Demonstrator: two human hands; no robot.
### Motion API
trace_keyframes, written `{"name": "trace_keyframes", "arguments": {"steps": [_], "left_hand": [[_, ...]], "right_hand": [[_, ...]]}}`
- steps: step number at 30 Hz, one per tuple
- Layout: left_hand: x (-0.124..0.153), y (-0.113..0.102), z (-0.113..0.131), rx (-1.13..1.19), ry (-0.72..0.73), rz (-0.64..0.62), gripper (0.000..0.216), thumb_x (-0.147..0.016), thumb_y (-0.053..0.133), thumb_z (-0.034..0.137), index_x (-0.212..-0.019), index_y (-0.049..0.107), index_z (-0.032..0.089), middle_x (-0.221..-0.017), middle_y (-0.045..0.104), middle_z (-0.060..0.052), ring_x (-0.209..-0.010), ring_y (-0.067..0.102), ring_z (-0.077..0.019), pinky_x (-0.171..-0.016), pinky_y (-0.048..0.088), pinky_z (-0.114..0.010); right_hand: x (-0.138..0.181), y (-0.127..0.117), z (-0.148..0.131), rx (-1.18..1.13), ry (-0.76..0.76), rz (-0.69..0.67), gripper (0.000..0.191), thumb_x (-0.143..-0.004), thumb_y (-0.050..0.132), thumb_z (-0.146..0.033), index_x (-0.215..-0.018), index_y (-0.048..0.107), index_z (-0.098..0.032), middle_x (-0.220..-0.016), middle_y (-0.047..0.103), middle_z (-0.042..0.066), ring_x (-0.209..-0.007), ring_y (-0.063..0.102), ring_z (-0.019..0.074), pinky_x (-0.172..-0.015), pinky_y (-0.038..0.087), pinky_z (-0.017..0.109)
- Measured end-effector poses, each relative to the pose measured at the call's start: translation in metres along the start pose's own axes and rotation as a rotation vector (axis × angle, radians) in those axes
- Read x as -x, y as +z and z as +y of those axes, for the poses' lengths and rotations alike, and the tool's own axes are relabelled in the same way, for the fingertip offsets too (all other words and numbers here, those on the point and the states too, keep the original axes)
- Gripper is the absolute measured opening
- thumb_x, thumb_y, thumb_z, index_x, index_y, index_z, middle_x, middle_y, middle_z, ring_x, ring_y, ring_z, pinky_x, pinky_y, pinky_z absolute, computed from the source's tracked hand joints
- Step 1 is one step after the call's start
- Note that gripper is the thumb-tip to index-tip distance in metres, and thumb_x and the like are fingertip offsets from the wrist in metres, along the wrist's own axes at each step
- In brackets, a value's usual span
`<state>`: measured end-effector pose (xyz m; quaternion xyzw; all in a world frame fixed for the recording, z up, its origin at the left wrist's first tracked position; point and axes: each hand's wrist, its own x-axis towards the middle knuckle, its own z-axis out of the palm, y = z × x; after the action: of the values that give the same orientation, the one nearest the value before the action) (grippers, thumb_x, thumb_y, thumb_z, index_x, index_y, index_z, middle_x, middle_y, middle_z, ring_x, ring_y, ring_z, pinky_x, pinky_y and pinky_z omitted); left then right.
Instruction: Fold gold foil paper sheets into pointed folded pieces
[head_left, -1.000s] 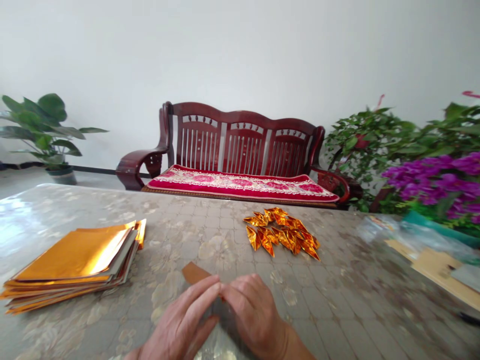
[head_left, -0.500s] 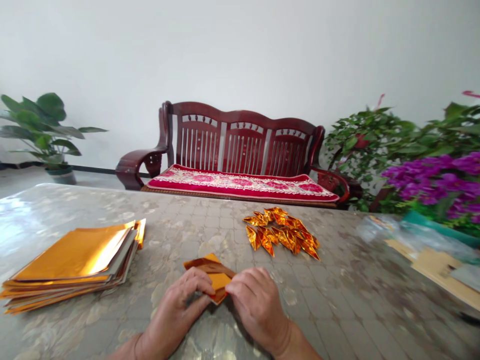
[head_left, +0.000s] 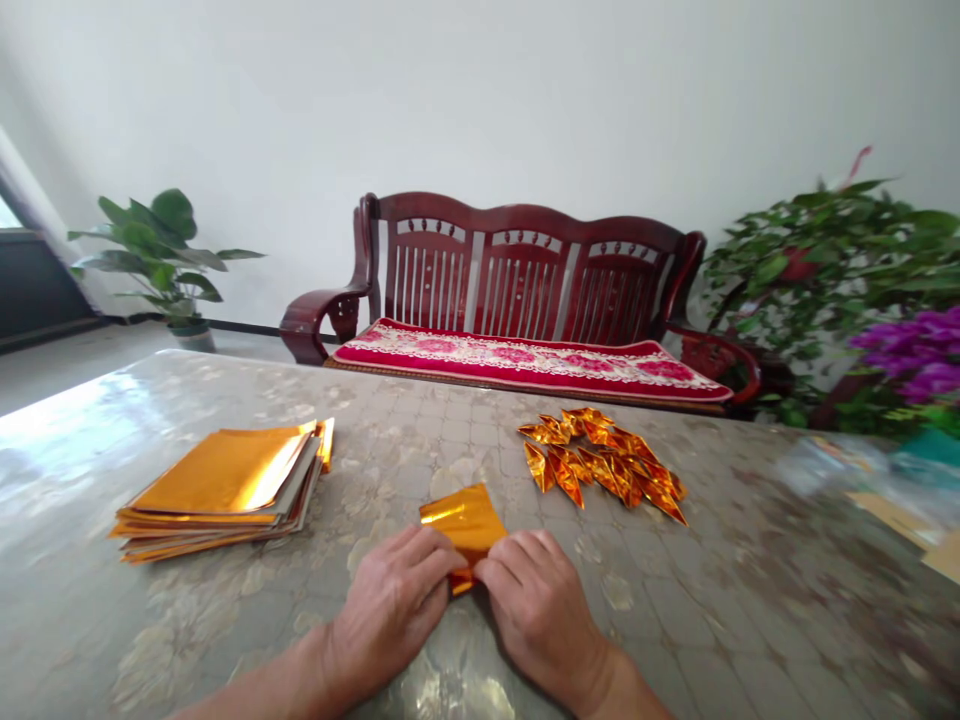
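Well to the left of your grip, the stack of gold sheets (head_left: pixel 225 490) is lying flat on the table (head_left: pixel 735 600), untouched. It is showing nearer mid-view than a second ago only because your head is turning left; the stack itself is not shifting.

Your left hand (head_left: pixel 390 610) is closing thumb and fingers on the near left edge of the folded gold sheet (head_left: pixel 465 520). A second ago this hand was lying flat and pressing down, with only a dull brown corner showing past the fingertips. Now it is pinching.

Between your hands, the sheet is showing its shiny gold face and fanning out just beyond the fingertips. Whether its far edge is touching the table, you cannot tell from here.

Your right hand (head_left: pixel 540 615) is pinching the same near edge from the right, its fingertips meeting the left hand's.

Judgement: flat creasing is giving way to shaping, so the fold is moving on a stage.

Beyond the grip and to its right, the pile of folded gold pieces (head_left: pixel 607 470) is sitting apart, unchanged.
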<state>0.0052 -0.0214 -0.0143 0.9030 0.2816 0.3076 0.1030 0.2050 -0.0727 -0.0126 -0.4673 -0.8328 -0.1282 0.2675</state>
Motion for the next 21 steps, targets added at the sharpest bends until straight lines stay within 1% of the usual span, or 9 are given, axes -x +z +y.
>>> {"name": "trace_keyframes", "arguments": {"steps": [2,4,5,6,8,11,14,18,21], "left_hand": [[-0.001,-0.004,0.005,-0.012,0.021,-0.002,0.029,-0.088,0.048,0.008,-0.103,0.065,0.026,-0.096,0.069,-0.001,-0.084,0.061,-0.0174,-0.078,0.049,-0.03],[-0.001,-0.006,0.008,-0.033,0.033,-0.033,0.026,-0.085,0.059,0.016,-0.109,0.064,0.025,-0.101,0.069,-0.002,-0.088,0.06,-0.0206,-0.08,0.05,-0.034],[-0.002,-0.007,0.009,-0.044,0.045,-0.048,0.025,-0.084,0.063,0.021,-0.109,0.064,0.024,-0.1,0.068,-0.003,-0.087,0.06,-0.0215,-0.08,0.05,-0.035],[-0.002,-0.007,0.008,-0.055,0.058,-0.058,0.021,-0.086,0.063,0.023,-0.108,0.064,0.024,-0.098,0.068,-0.003,-0.085,0.059,-0.0211,-0.079,0.049,-0.035],[-0.002,-0.006,0.005,-0.079,0.086,-0.049,0.013,-0.095,0.055,0.023,-0.101,0.067,0.024,-0.089,0.068,-0.002,-0.079,0.058,-0.0187,-0.074,0.047,-0.032],[-0.001,-0.003,-0.002,-0.101,0.106,-0.023,0.021,-0.1,0.048,0.023,-0.094,0.069,0.023,-0.08,0.066,-0.001,-0.072,0.055,-0.0173,-0.068,0.044,-0.029],[0.001,-0.001,-0.008,-0.076,0.07,-0.049,0.023,-0.1,0.048,0.023,-0.092,0.069,0.023,-0.079,0.065,-0.001,-0.073,0.056,-0.0169,-0.068,0.043,-0.028],[0.005,0.0,-0.014,-0.036,-0.017,-0.114,0.021,-0.1,0.048,0.022,-0.094,0.069,0.024,-0.086,0.066,-0.001,-0.08,0.059,-0.0162,-0.074,0.044,-0.027],[0.006,0.0,-0.017,-0.069,-0.035,-0.143,0.023,-0.1,0.047,0.022,-0.092,0.068,0.023,-0.085,0.066,-0.001,-0.08,0.059,-0.0162,-0.074,0.043,-0.028]], "right_hand": [[0.001,0.001,0.001,0.019,0.038,-0.008,0.027,-0.1,0.04,-0.019,-0.082,0.06,-0.02,-0.077,0.057,0.004,-0.076,0.045,0.0205,-0.071,0.03,0.036],[0.001,0.002,0.002,0.033,0.059,-0.009,0.027,-0.1,0.04,-0.019,-0.08,0.059,-0.02,-0.077,0.057,0.004,-0.075,0.044,0.0207,-0.071,0.029,0.037],[0.001,0.003,0.001,0.033,0.059,-0.007,0.028,-0.1,0.04,-0.019,-0.079,0.058,-0.02,-0.076,0.056,0.004,-0.075,0.044,0.0206,-0.071,0.029,0.037],[0.001,0.004,0.001,0.031,0.056,-0.004,0.028,-0.1,0.04,-0.019,-0.078,0.058,-0.02,-0.076,0.056,0.004,-0.074,0.044,0.0205,-0.07,0.029,0.037],[0.0,0.005,-0.001,0.02,0.047,-0.001,0.028,-0.1,0.041,-0.019,-0.078,0.058,-0.02,-0.075,0.056,0.004,-0.073,0.044,0.0201,-0.07,0.029,0.036],[0.0,0.006,-0.002,-0.005,0.036,-0.016,0.025,-0.1,0.044,-0.02,-0.082,0.061,-0.02,-0.076,0.057,0.003,-0.075,0.045,0.02,-0.07,0.029,0.036],[0.002,0.004,0.003,-0.034,0.045,-0.043,0.021,-0.099,0.048,-0.021,-0.087,0.064,-0.021,-0.079,0.059,0.003,-0.078,0.048,0.0198,-0.071,0.03,0.036],[0.006,-0.002,0.017,-0.038,0.086,-0.063,0.016,-0.097,0.054,-0.02,-0.087,0.066,-0.021,-0.08,0.061,0.003,-0.08,0.05,0.0196,-0.073,0.032,0.035],[0.007,-0.003,0.023,-0.055,0.068,-0.089,0.015,-0.096,0.056,-0.022,-0.086,0.067,-0.021,-0.079,0.061,0.003,-0.08,0.051,0.0188,-0.073,0.034,0.033]]}}
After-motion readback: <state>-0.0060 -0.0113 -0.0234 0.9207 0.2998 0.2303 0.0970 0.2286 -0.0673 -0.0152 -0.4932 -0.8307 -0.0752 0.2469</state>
